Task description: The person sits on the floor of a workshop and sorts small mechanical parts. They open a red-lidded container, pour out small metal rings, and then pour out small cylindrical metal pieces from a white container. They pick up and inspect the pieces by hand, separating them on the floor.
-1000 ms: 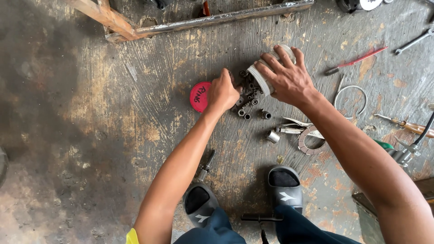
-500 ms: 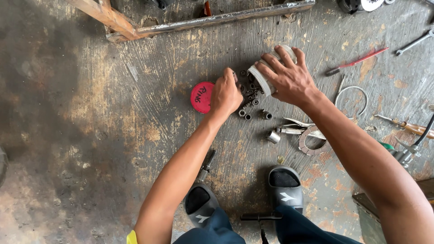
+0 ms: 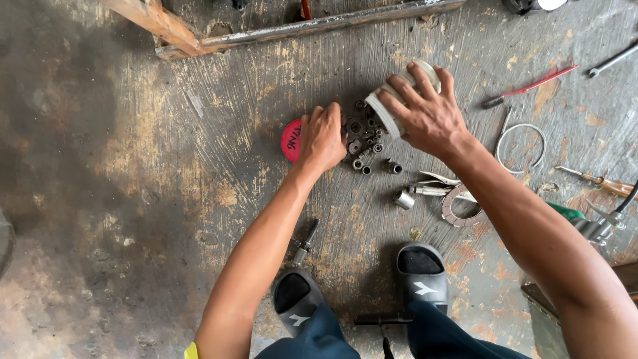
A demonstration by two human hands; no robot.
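As we look down from the head camera, we log the following on the worn floor:

Right hand (image 3: 428, 113): wrapped over a pale round jar (image 3: 399, 106), fingers spread across its wall; we count this a firm hold.

Jar attitude: tipped on its side, long axis running from upper right down to lower left, open mouth facing the pile.

Pile of small metal parts (image 3: 365, 136): dark nuts and short sleeves, heaped on the floor just at the jar's mouth, between our two hands.

Left hand (image 3: 322, 136): palm down, fingers curled loosely, its fingertips at the pile's left edge; whether it pinches a piece we cannot tell.

Red lid (image 3: 290, 139): flat on the floor, touching the left hand's outer side, partly hidden under it.

Key relation: the pile lies to the right of the left hand and to the lower left of the jar mouth; the left hand is the nearer to the loose pieces, the right is taken up with the jar.

Stray pieces: a small steel cylinder (image 3: 403, 199) and a toothed ring (image 3: 460, 206) lie apart, nearer our sandals (image 3: 422, 276).

Periphery: red-handled tool (image 3: 531, 86), wire ring (image 3: 522, 141), wooden beam (image 3: 159, 23).
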